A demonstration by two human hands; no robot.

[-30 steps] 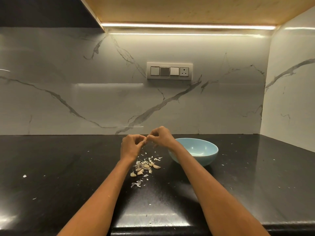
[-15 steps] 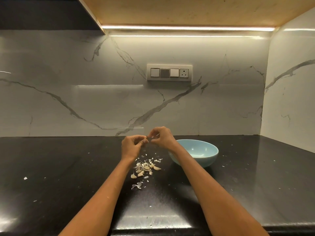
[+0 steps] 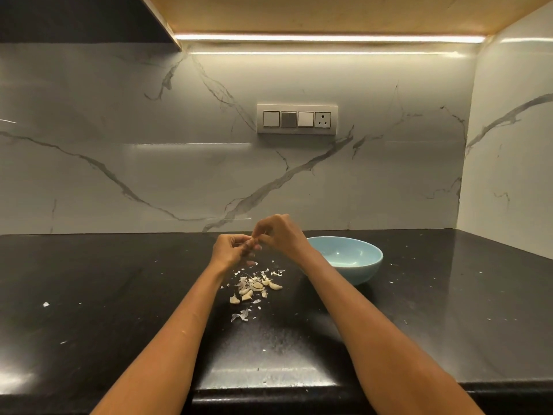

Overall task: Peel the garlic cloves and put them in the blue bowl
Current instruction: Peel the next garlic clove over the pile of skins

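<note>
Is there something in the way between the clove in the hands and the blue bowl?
Nothing visible: the bowl sits open just right of the right hand, with only bare counter around it.

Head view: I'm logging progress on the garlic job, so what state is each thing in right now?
left hand: raised above the counter, fingers curled, pinching a clove.
right hand: raised, fingers pinching at the same clove.
clove: held between both hands, mostly hidden.
blue bowl: upright, looks empty.
garlic cloves: loose pile on the counter among torn skins.
counter: flecked with skin bits.
</note>
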